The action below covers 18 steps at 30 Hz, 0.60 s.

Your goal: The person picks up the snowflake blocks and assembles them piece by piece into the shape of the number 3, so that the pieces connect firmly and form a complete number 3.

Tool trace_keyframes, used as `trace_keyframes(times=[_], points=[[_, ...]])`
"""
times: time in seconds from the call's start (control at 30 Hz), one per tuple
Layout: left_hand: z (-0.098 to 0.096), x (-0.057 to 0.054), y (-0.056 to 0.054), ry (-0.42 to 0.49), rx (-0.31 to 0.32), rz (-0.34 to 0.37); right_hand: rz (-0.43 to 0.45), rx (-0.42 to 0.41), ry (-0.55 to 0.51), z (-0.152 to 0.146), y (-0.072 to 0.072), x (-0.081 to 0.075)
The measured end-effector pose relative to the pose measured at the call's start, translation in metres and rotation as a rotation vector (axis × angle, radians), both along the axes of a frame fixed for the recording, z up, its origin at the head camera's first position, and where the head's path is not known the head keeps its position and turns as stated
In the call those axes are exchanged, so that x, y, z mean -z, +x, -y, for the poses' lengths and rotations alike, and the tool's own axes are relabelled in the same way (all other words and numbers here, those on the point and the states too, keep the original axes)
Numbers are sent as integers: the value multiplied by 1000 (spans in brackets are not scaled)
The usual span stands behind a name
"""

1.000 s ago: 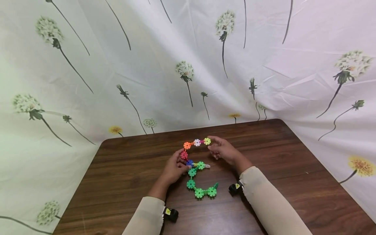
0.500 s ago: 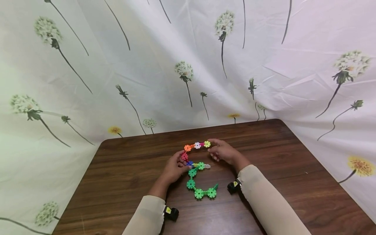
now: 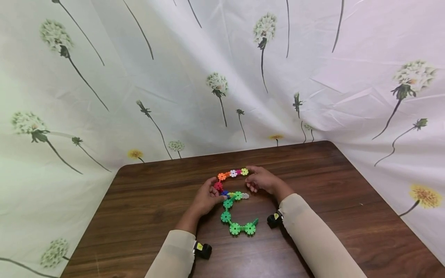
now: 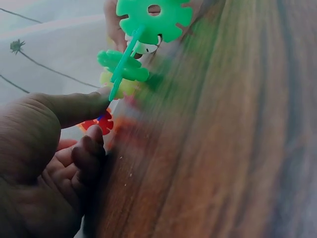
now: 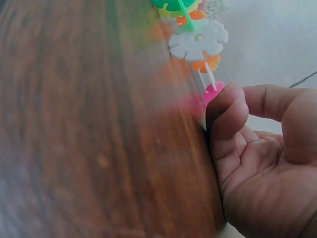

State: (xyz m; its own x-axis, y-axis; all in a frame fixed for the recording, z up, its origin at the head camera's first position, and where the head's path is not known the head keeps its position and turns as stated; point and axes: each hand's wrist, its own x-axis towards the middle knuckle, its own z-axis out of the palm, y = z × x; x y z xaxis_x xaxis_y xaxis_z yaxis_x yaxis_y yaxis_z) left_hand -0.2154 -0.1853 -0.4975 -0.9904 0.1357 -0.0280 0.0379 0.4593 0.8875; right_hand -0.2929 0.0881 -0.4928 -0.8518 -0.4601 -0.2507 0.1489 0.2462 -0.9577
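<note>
A chain of notched plastic interlocking discs (image 3: 226,217) curves across the wooden table in a shape like a 6 or an E. Its upper part runs through blue, red, orange, white and pink to a yellow disc (image 3: 245,171); the lower part is green. A short branch in the middle ends in a whitish disc (image 3: 245,196). My left hand (image 3: 206,199) holds the chain by the blue and red discs, thumb toward the blue one. My right hand (image 3: 263,180) holds the chain's upper end at the yellow disc; its fingers hide the grip in the right wrist view.
The brown wooden table (image 3: 153,216) extends around the chain on every side. Behind it hangs a white cloth (image 3: 180,96) printed with dandelions. A black wrist camera (image 3: 203,251) sits under the left sleeve, and another (image 3: 274,220) under the right.
The upper end of the chain, with the yellow disc, has come down slightly toward me along with my right hand. My left hand stays almost in place on the blue and red discs.
</note>
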Motion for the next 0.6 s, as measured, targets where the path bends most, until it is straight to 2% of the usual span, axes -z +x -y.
trace_keyframes(times=[0.13,0.37,0.6], points=[[3,-1,1,23,-2,22,-11,-5,-9,-1,0,1],[13,3,6,126,-45,23,-16,64,-106,-7,6,5],[31,3,13,194,-184,2,-36,136,-167,-24,14,9]])
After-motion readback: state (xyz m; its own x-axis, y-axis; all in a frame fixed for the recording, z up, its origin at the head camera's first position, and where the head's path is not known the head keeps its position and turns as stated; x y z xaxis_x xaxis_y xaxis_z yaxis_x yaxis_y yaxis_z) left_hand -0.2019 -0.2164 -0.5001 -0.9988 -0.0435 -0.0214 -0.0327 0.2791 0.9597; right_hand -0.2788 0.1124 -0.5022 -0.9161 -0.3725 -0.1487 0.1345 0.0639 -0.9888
